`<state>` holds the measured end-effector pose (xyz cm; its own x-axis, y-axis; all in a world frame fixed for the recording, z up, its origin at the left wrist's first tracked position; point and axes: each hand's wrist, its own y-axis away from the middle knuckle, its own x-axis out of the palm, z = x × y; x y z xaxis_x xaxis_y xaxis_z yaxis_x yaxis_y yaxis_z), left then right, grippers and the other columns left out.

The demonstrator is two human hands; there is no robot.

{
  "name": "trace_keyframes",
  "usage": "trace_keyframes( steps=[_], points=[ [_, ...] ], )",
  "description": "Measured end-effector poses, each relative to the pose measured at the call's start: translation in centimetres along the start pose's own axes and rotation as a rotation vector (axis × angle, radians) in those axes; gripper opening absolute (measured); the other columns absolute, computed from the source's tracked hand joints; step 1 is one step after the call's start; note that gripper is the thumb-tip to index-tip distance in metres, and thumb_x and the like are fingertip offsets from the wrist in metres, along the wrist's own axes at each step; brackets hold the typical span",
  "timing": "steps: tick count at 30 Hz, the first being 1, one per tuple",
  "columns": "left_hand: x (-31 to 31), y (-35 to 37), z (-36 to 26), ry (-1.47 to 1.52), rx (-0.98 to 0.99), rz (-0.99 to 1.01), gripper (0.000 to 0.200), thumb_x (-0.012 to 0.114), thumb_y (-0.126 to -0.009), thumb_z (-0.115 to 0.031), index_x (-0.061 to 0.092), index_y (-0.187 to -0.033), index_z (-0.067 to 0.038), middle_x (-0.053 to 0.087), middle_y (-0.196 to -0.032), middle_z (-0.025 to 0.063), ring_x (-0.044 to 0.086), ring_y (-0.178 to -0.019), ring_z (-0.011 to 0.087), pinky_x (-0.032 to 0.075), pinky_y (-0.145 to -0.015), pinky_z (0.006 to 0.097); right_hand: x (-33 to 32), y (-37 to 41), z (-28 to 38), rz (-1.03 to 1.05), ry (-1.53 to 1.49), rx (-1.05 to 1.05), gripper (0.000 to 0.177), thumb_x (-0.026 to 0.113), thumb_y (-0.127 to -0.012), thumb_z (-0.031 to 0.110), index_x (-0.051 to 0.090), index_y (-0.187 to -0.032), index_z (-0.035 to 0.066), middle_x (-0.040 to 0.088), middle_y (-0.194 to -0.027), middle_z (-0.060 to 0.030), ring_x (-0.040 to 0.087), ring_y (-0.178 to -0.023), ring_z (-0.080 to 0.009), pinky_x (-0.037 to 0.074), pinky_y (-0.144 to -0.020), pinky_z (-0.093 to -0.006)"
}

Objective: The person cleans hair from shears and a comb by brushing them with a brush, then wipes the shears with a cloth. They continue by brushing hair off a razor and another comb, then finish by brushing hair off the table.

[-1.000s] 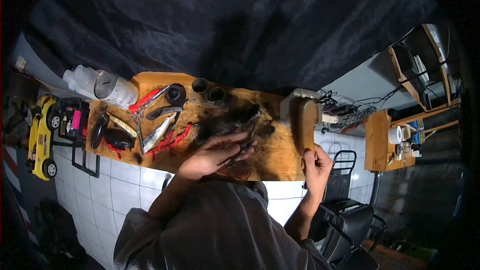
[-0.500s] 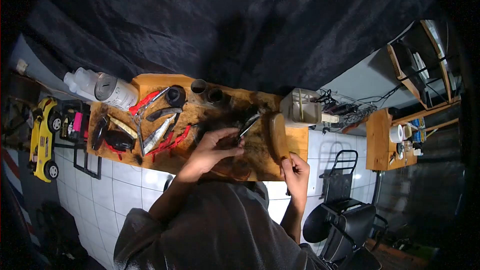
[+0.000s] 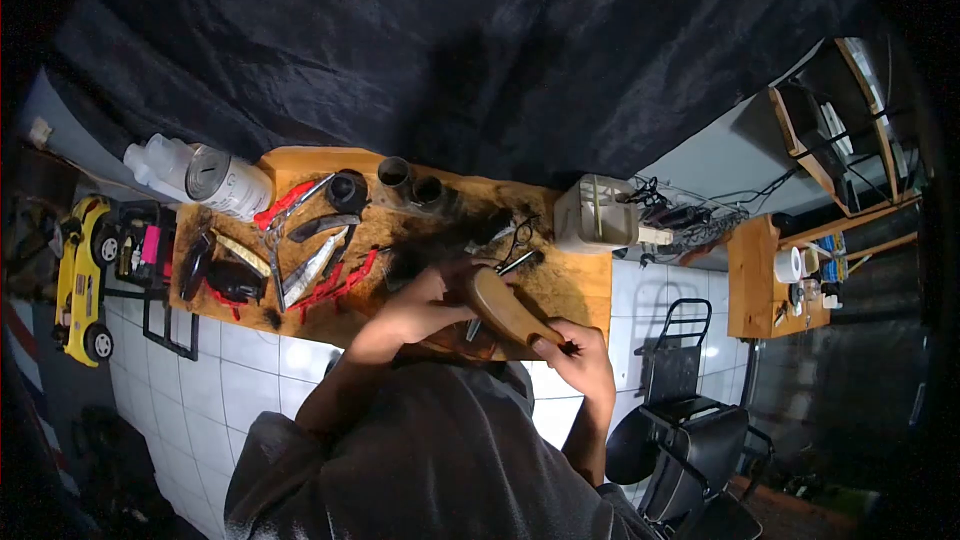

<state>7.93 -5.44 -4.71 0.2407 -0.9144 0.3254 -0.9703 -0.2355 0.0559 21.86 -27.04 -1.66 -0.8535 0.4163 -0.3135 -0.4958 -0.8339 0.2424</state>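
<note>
1. The right hand (image 3: 578, 360) is closed around the handle of a wooden brush (image 3: 500, 306), at the near edge of the bench (image 3: 585, 285), about 6 o'clock in the view.
2. The brush slants up toward 10 o'clock, its rounded end touching the left hand (image 3: 425, 302).
3. The left hand's fingers curl over that end; I cannot tell whether they grip it.
4. Scissors (image 3: 517, 233) lie just past the brush at 12 o'clock, and a white box (image 3: 596, 212) stands at 2 o'clock.
5. A can (image 3: 228, 180) lies at the bench's 9 o'clock end.
</note>
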Motion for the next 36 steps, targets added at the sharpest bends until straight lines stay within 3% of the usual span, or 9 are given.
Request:
trace_keyframes(
  steps=[3,6,11,20,28,29,32,35,36],
  points=[
    [0.6,0.5,-1.6,0.26,-0.02,0.08,0.057,0.063,-0.083,0.005,0.039,-0.135,0.007,0.055,-0.129,0.0144,0.051,-0.12,0.0188,0.044,-0.1,0.0322,-0.1,-0.3,-0.6,-0.042,0.008,-0.026,0.018,0.072,-0.081,0.012,0.067,-0.089,-0.003,0.056,-0.062,-0.0023,0.047,-0.059,-0.006,0.039,-0.053,-0.0231],
    [0.5,1.0,-1.1,0.39,-0.115,0.112,0.055,0.056,-0.087,0.005,0.037,-0.139,0.002,0.048,-0.137,0.016,0.046,-0.128,0.0282,0.039,-0.107,0.0442,-0.3,-0.5,-0.4,-0.192,-0.076,-0.027,0.018,0.072,-0.081,0.009,0.067,-0.092,-0.004,0.057,-0.065,-0.0004,0.047,-0.061,-0.0054,0.039,-0.054,-0.0219],
    [0.2,0.7,-0.4,0.484,-0.108,0.13,0.055,0.055,-0.088,0.006,0.036,-0.139,0.004,0.043,-0.142,0.0161,0.041,-0.132,0.0269,0.036,-0.11,0.0446,-1.2,-0.9,0.4,-0.481,-0.036,-0.071,0.021,0.07,-0.082,0.006,0.067,-0.1,-0.004,0.057,-0.07,0.0014,0.046,-0.065,-0.0045,0.038,-0.056,-0.0201],
    [-0.1,0.8,-0.3,0.351,-0.155,0.095,0.06,0.06,-0.082,0.004,0.039,-0.138,0.004,0.048,-0.138,0.0156,0.045,-0.129,0.0224,0.033,-0.112,0.0374,-0.7,-0.2,0.5,-0.046,0.147,-0.08,0.023,0.075,-0.078,0.013,0.067,-0.094,-0.001,0.059,-0.065,0.0009,0.049,-0.06,-0.0068,0.041,-0.055,-0.0235],
    [-0.2,0.6,0.6,0.594,-0.138,0.145,0.062,0.055,-0.082,0.013,0.034,-0.14,0.005,0.046,-0.138,0.0182,0.043,-0.131,0.0289,0.034,-0.111,0.0447,-2.2,-0.6,1.0,-0.534,-0.001,-0.106,0.015,0.065,-0.087,0.006,0.066,-0.096,-0.006,0.056,-0.068,0.0017,0.047,-0.059,-0.0033,0.036,-0.053,-0.0188],
    [-0.2,0.5,0.8,0.653,-0.126,0.141,0.064,0.055,-0.081,0.015,0.032,-0.14,0.005,0.045,-0.139,0.0182,0.041,-0.132,0.0296,0.035,-0.111,0.046,-2.4,-0.2,1.1,-0.441,-0.075,-0.043,0.016,0.065,-0.085,0.005,0.065,-0.096,-0.006,0.056,-0.071,0.0019,0.047,-0.064,-0.0033,0.037,-0.055,-0.0195],
    [0.0,0.7,0.2,0.679,-0.225,0.075,0.059,0.056,-0.089,-0.005,0.03,-0.141,0.005,0.04,-0.143,0.0187,0.037,-0.135,0.0305,0.034,-0.11,0.051,-1.3,0.0,-0.1,-0.216,-0.027,-0.124,0.02,0.071,-0.081,0.009,0.069,-0.097,-0.002,0.057,-0.067,0.0029,0.047,-0.058,-0.0031,0.037,-0.051,-0.0209],
    [0.4,0.4,-0.6,0.792,-0.232,0.067,0.074,0.044,-0.091,-0.053,0.034,-0.141,0.001,0.038,-0.145,0.0192,0.035,-0.136,0.0326,0.032,-0.107,0.0611,-0.4,-0.2,0.5,-0.096,0.062,-0.018,0.021,0.075,-0.078,0.011,0.07,-0.095,0.0,0.063,-0.068,-0.0026,0.051,-0.061,-0.0063,0.042,-0.056,-0.0227],
    [0.2,0.6,-0.4,0.853,-0.27,0.067,0.07,0.043,-0.092,-0.05,0.034,-0.141,0.001,0.037,-0.146,0.0188,0.035,-0.136,0.0323,0.032,-0.106,0.0607,-0.3,-0.5,0.1,-0.106,0.095,0.05,0.021,0.074,-0.078,0.011,0.07,-0.096,0.0,0.064,-0.069,-0.0031,0.051,-0.061,-0.0063,0.042,-0.057,-0.0226]
  ],
)
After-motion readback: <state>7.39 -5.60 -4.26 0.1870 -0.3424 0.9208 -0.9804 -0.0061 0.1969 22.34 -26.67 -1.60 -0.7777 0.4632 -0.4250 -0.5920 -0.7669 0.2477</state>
